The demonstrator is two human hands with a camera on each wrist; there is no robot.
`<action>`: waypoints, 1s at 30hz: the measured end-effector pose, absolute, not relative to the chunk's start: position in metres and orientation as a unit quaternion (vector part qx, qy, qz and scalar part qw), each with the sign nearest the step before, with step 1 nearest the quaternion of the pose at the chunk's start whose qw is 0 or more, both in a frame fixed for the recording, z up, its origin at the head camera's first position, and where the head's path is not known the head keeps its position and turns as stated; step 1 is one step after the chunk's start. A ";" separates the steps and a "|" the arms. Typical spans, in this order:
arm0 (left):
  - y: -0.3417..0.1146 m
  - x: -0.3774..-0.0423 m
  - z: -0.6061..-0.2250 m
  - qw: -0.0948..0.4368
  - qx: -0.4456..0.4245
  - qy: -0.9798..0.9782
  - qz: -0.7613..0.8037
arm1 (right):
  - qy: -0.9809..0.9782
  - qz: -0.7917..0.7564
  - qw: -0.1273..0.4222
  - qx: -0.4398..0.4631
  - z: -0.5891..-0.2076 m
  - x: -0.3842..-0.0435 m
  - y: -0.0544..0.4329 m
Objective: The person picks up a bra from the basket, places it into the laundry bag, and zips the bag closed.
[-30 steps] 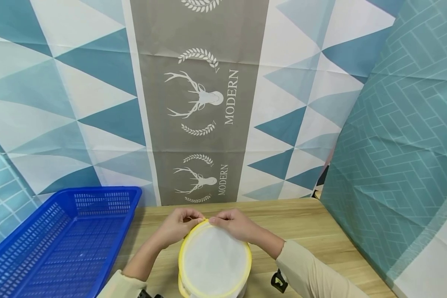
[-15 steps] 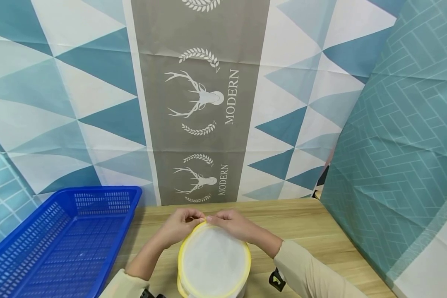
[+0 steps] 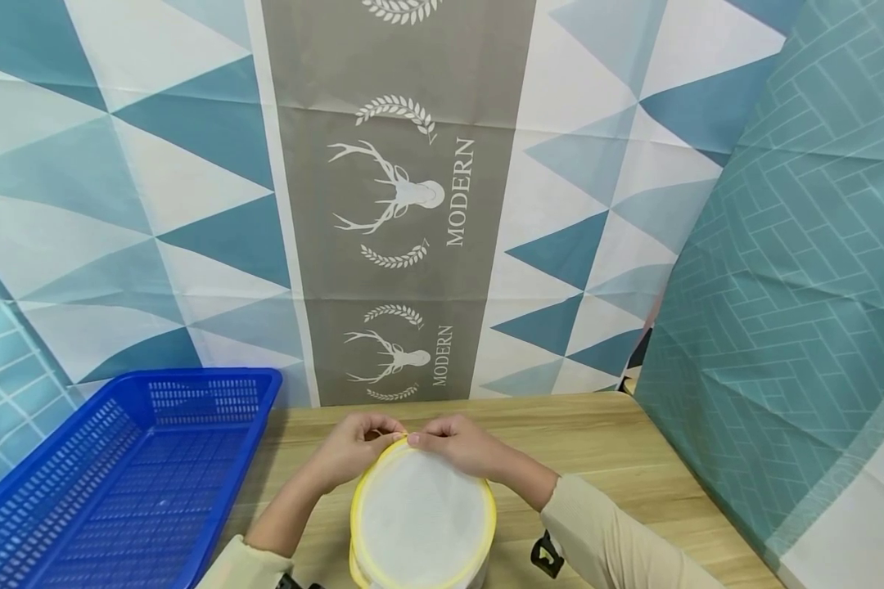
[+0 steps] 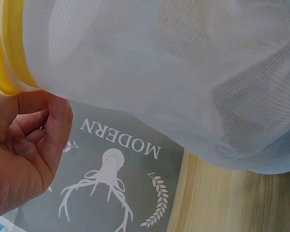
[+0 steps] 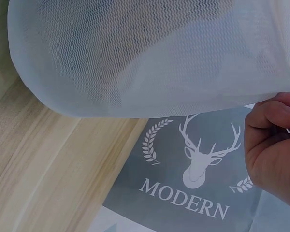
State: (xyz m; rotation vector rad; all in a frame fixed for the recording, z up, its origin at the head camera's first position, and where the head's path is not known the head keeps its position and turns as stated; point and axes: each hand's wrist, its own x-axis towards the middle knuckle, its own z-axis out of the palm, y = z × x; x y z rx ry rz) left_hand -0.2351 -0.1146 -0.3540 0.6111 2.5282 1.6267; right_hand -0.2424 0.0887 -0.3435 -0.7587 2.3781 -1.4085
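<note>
A white mesh laundry bag (image 3: 423, 515) with yellow trim stands on the wooden table, its round top facing up in the head view. At the far edge of that top, my left hand (image 3: 349, 448) pinches the yellow rim between thumb and fingers. Close beside it, the right hand (image 3: 462, 444) pinches the same rim, and the two thumb tips nearly meet. In the left wrist view, the yellow edging (image 4: 12, 48) runs down to the left fingers. The right wrist view shows the mesh side (image 5: 135, 63) of the bag, with the right fingers curled at its edge.
A blue plastic basket (image 3: 246, 458) with slotted walls stands to the left. Behind the wooden table (image 3: 582, 442) hangs a patterned cloth (image 3: 390, 270) with deer heads, and a teal cloth (image 3: 796, 327) hangs along the right side.
The right hand and the bag have shifted very slightly left. Both hands keep their pinch on the far rim.
</note>
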 end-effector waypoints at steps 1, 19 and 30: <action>-0.115 -0.235 -0.354 0.037 0.200 0.824 0.530 | 0.821 -0.488 0.138 -0.262 -0.344 -0.242 0.089; -0.121 -0.234 -0.357 0.058 0.185 0.823 0.535 | 0.821 -0.497 0.138 -0.247 -0.348 -0.244 0.096; -0.118 -0.232 -0.355 0.049 0.184 0.824 0.534 | 0.831 -0.481 0.129 -0.249 -0.348 -0.245 0.095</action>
